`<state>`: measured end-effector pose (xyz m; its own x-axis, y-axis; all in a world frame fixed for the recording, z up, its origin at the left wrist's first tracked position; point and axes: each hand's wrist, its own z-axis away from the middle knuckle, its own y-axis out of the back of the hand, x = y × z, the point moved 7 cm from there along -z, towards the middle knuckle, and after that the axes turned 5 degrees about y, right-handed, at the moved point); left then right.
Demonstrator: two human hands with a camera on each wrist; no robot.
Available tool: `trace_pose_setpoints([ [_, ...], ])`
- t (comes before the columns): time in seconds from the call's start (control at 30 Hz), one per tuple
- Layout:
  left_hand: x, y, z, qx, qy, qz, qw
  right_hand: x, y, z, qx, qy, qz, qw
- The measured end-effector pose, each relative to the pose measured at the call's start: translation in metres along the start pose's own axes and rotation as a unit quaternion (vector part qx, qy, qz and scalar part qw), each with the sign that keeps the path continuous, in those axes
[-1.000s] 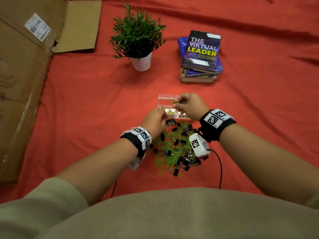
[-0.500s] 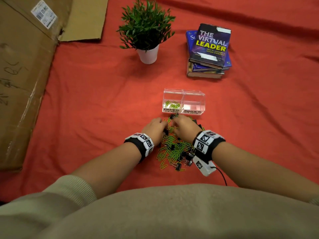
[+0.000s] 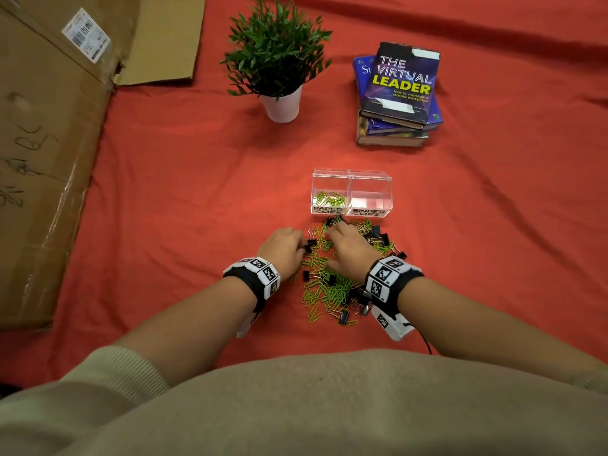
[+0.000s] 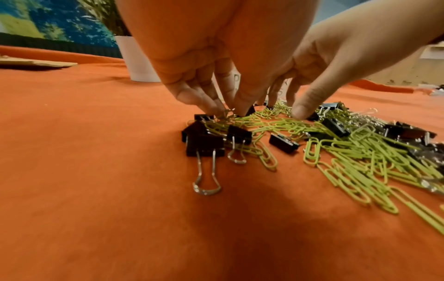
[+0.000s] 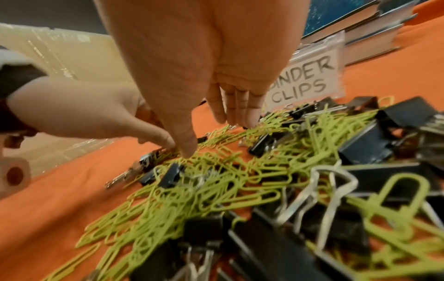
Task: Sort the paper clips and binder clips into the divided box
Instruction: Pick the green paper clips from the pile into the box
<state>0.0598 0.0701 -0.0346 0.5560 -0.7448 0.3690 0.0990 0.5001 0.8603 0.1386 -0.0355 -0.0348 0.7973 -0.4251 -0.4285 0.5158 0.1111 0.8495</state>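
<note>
Clips heaped in one mixed pile [image 3: 339,274] on the red cloth [image 3: 197,192], just near of the divided box [image 3: 351,192]: green paper clips [image 4: 355,155] tangled among black binder clips [image 4: 205,145]. Box standing straight across the far edge of the pile, long axis running left to right, left compartment labelled for paper clips and already holding a small green bunch [image 3: 330,199], right compartment labelled for binder clips and seemingly bare. Both hands down in the far part of the heap. Left hand [image 3: 282,250] at the pile's left edge, fingertips [image 4: 209,106] drawn together in a pinch over a knot of wire and green clips; whether anything is truly caught there cannot be told. Right hand [image 3: 350,251] spread over the middle of the heap, fingers fairly straight and splayed, thumb tip [image 4: 300,112] pressed onto the clips, nothing clearly gripped. Judged from this: picking in progress, sorting barely begun. Relation that matters for the coming lift: box lying directly far of both hands and a little right, paper clip side nearer the left hand, binder clip side nearer the right. Risk of tangled clips riding up together and landing in the wrong side.
</note>
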Motion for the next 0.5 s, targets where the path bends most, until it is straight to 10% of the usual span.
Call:
trace_pose_setpoints([
  [0.23, -0.013, 0.008, -0.001, 0.04, 0.053, 0.051, 0.996, -0.002, -0.018, 0.004, -0.021, 0.005, 0.03, 0.999],
  [0.5, 0.009, -0.016, 0.006, -0.023, -0.03, -0.024, 0.999, 0.004, -0.022, 0.008, -0.018, -0.015, -0.011, 1.0],
])
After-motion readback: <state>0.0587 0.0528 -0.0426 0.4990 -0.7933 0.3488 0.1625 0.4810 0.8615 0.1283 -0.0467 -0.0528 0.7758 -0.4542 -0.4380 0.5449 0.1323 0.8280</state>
